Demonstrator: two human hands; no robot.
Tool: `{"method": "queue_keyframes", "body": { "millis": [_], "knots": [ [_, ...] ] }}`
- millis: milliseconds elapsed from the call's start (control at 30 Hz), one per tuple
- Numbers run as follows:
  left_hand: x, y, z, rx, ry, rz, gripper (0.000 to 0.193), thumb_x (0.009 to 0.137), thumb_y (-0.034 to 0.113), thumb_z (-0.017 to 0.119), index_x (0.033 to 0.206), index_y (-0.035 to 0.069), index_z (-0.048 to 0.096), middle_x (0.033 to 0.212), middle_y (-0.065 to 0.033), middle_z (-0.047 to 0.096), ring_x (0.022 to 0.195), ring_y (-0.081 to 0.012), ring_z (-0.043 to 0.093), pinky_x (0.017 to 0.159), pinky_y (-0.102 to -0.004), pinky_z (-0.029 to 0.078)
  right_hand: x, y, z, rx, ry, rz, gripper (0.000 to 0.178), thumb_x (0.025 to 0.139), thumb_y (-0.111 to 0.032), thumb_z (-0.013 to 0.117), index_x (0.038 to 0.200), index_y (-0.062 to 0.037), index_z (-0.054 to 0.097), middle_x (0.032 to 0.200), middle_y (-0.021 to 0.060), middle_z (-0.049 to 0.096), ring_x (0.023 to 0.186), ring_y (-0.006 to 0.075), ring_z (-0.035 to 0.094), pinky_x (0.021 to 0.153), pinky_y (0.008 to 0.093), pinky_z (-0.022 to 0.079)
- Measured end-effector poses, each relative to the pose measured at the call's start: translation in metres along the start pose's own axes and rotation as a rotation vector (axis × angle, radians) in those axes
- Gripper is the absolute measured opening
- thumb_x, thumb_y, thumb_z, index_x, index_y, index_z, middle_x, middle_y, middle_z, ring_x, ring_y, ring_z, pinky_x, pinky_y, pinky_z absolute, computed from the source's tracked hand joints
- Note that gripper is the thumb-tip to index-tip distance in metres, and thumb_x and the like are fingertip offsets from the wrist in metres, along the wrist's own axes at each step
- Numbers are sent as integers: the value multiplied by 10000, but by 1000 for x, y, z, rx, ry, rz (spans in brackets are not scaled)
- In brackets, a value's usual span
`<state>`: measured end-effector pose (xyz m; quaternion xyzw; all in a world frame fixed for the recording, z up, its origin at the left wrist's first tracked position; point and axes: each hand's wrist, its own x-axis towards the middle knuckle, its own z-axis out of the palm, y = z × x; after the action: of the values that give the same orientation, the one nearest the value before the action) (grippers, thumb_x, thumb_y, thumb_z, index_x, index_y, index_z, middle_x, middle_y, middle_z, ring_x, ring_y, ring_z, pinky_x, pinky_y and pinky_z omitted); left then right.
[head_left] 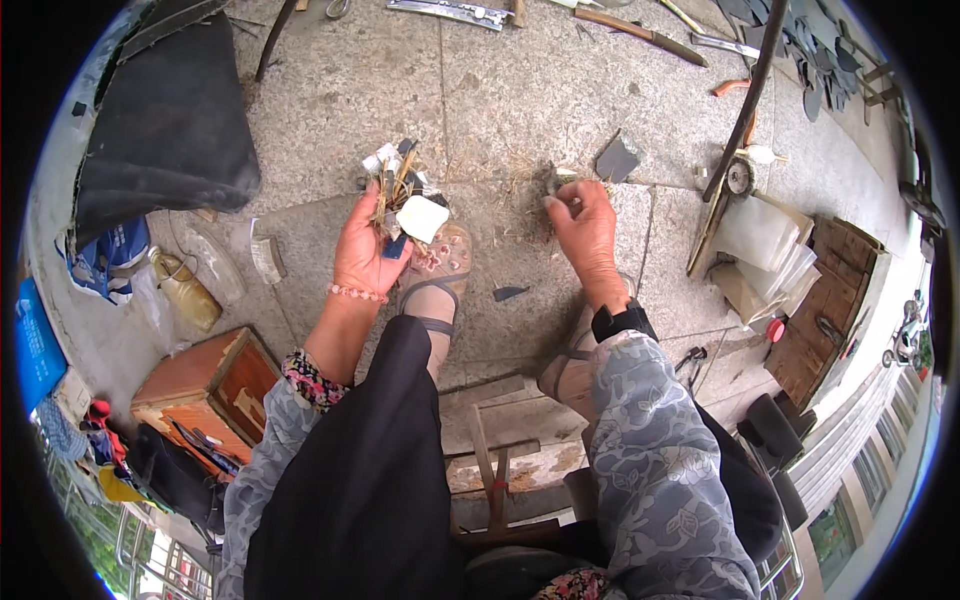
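Right, and the left hand (pixel 365 245) has a proper handful: it curls around a mixed bundle of scraps (pixel 405 185), thumb along the near side, fingers underneath and mostly hidden. Straw-like strips poke up from the top, dark bits are wedged among them, and a pale square (pixel 423 218) sits out front, facing up. That hand is cupped rather than clenched, just above the left foot (pixel 432 270).

Across to the right hand (pixel 588 235), down low over the floor (pixel 490 95), and it's a narrow grip here, thumb and forefinger bent toward each other, the other fingers tucked in. Is anything between those tips? Can't tell from this angle! A small grey clump (pixel 560 180) lies right at the fingertips, loose straw (pixel 515 185) spread to its left.

Just beyond, a dark offcut (pixel 618 158) lies flat, near the knuckles but apart from them. Between the two feet, a dark sliver (pixel 510 294) lies on its own. And well away at the top, there's a knife (pixel 645 38) on the slabs, clear of both hands.
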<state>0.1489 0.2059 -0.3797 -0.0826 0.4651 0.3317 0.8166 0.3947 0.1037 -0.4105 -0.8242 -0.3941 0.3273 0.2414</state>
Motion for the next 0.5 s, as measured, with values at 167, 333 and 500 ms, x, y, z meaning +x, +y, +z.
{"method": "queue_keyframes", "body": {
  "millis": [167,333,500],
  "knots": [
    [6,-2,-4,-7,-81,-25,294,892,235,562,1114,42,559,1065,-80,625,987,-215,599,880,-375,479,7,33,-18,218,185,160,151,781,-105,635,895,-17,590,739,73,627,583,158,587,575,282,490],
    [1,-6,3,27,-1,-14,307,901,255,544,1118,38,556,1058,-82,628,988,-217,598,873,-374,483,-2,26,-36,992,62,529,54,807,-89,596,818,-97,544,649,-19,536,461,88,503,442,226,412],
    [2,-3,2,27,-47,-22,310,909,257,526,1125,35,553,1056,-85,628,991,-218,598,876,-374,482,-11,33,-43,993,64,589,78,803,-76,582,862,-79,531,655,-8,528,452,87,488,436,220,408]
  ]
}}
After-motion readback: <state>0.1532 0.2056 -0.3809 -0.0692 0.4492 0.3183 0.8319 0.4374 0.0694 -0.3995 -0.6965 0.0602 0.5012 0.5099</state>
